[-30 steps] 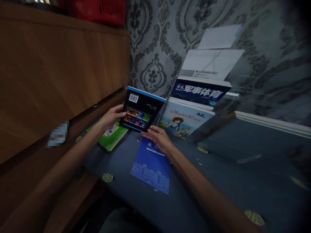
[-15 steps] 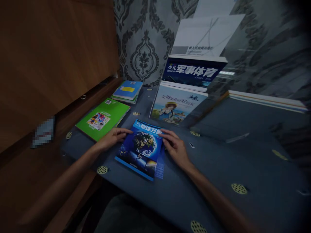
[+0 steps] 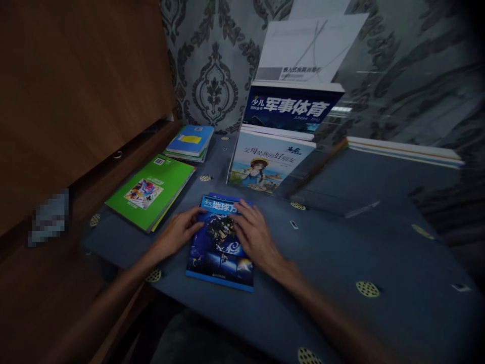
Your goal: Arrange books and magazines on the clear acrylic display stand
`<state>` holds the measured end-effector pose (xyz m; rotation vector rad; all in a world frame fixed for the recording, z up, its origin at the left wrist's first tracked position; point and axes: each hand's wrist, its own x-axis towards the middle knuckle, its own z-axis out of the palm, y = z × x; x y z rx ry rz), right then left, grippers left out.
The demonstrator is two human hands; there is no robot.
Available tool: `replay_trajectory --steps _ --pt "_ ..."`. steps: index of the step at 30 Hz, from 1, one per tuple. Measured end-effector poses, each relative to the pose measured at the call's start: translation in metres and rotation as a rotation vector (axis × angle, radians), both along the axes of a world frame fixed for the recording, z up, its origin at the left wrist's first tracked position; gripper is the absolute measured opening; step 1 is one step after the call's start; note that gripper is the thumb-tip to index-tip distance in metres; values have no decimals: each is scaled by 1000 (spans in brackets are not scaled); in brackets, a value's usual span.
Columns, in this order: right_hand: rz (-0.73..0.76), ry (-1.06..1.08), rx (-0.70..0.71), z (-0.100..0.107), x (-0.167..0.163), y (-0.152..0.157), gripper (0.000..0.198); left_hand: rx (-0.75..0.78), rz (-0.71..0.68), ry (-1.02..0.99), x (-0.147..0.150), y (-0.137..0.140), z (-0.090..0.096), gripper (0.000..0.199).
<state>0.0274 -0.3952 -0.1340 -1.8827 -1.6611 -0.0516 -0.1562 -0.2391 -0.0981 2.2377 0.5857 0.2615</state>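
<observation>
A blue book point(image 3: 222, 235) with a globe on its cover lies on the table in front of me, with a strip of another blue cover showing past its top edge. My left hand point(image 3: 181, 228) is at the book's left side, its thumb and curled fingers holding that edge. Over the upper right of the cover lies my right hand point(image 3: 254, 235), fingers stretched out and slightly apart, hiding part of the title and globe. To the left is a green book point(image 3: 151, 189), on top of another one.
Behind it, blue and green books point(image 3: 193, 140) are stacked. A clear stand point(image 3: 228, 172) at the back holds a pale-blue book point(image 3: 265, 164), a dark-blue book point(image 3: 288, 108) and a white booklet point(image 3: 306, 48). A dark rack point(image 3: 379, 177) stands right of it. A wooden panel point(image 3: 83, 76) borders the left.
The blue book has turned to lie straighter, its lower edge now nearly level. My right hand has moved from its right edge onto the cover. The view has shifted slightly right.
</observation>
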Motion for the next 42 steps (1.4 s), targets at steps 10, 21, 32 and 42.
replay_trajectory --steps 10,21,32,42 --pt "138 -39 -263 16 -29 47 51 -134 72 -51 5 4 -10 53" --pt "-173 -66 -231 -8 25 -3 57 47 8 102 6 4 1 42" --pt "-180 -23 -235 -9 22 -2 54 694 -203 147 21 -67 -6 43" --pt "-223 -71 -230 -9 20 -10 55 634 -499 29 -8 -90 -19 44"
